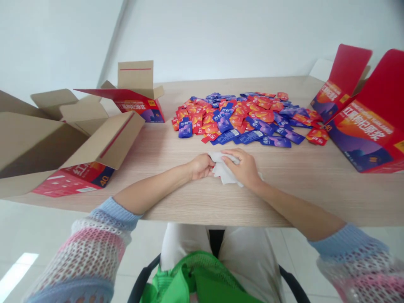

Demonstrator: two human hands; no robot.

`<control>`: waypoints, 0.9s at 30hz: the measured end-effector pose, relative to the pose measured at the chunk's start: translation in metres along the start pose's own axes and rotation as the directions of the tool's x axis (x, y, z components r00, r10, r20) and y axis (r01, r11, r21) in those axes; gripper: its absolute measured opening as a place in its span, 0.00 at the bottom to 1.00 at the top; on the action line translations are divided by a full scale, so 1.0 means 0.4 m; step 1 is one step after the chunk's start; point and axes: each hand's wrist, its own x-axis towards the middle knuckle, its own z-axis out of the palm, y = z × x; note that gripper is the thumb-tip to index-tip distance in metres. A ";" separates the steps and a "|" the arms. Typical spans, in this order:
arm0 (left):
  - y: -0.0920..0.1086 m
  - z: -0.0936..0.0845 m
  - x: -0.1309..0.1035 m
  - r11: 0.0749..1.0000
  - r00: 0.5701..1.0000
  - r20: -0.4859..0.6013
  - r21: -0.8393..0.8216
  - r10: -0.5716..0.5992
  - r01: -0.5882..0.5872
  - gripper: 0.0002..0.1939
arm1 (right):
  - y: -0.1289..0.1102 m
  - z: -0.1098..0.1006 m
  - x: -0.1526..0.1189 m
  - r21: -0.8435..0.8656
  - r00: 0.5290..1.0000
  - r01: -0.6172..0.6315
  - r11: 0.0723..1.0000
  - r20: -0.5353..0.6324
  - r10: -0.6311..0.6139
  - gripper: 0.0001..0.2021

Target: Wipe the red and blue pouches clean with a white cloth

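Observation:
A crumpled white tissue is gripped by my right hand, whose fingers bend over its top and right side. My left hand is closed at the tissue's left edge, its fingers curled. Small bits of red show beside those fingers and under the tissue; what the left hand holds is mostly covered. Both hands are low over the front middle of the table. Just beyond them spreads a wide heap of flat red and purple-blue sachets.
At the left stand a large open carton and a smaller open red carton behind it. Two red cartons with raised flaps, one nearer and one farther, stand at the right. The wooden table's front edge lies close to my lap.

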 end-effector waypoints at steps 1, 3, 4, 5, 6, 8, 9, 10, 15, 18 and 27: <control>-0.001 -0.004 0.001 1.000 1.000 -0.007 0.008 -0.005 0.005 0.20 | -0.002 0.010 -0.009 -0.053 1.000 0.014 0.998 0.017 -0.013 0.12; -0.003 -0.010 0.002 1.000 1.000 -0.019 0.020 -0.006 0.006 0.18 | -0.006 0.014 -0.020 -0.161 0.998 0.054 0.986 0.048 -0.047 0.13; -0.003 -0.012 0.002 1.000 1.000 -0.014 0.024 -0.007 0.008 0.18 | -0.007 0.011 -0.023 -0.222 0.997 0.068 0.973 0.060 -0.056 0.13; -0.004 -0.013 0.002 1.000 1.000 -0.001 0.027 -0.010 0.010 0.17 | -0.008 0.005 -0.024 -0.290 0.996 0.073 0.954 0.065 -0.056 0.14; -0.003 -0.014 0.001 0.999 1.000 0.018 0.032 -0.015 0.015 0.16 | -0.008 -0.002 -0.023 -0.360 0.996 0.071 0.930 0.069 -0.050 0.14; -0.001 -0.014 -0.002 0.999 0.998 0.061 0.040 -0.028 0.025 0.15 | -0.001 -0.018 -0.015 -0.477 0.996 0.068 0.876 0.087 -0.030 0.15; 0.001 -0.014 -0.004 0.999 0.996 0.085 0.044 -0.036 0.033 0.15 | 0.007 -0.026 -0.008 -0.516 0.995 0.070 0.854 0.101 -0.021 0.14; 0.002 -0.014 -0.006 0.998 0.993 0.110 0.044 -0.043 0.038 0.16 | 0.018 -0.035 0.001 -0.544 0.993 0.073 0.836 0.117 -0.011 0.14; 0.007 -0.022 -0.014 0.995 0.973 0.215 0.078 -0.084 0.069 0.21 | 0.097 -0.088 0.059 -0.703 0.987 -0.005 0.711 0.110 0.116 0.13; 0.014 -0.038 -0.005 0.985 0.957 0.250 0.123 -0.150 0.123 0.20 | 0.132 -0.122 0.082 -0.740 0.979 -0.130 0.660 0.010 0.203 0.13; 0.033 -0.043 0.017 0.977 0.948 0.254 -0.036 -0.194 0.209 0.21 | 0.042 -0.159 0.071 -0.344 0.954 -0.017 0.939 -0.287 -0.088 0.14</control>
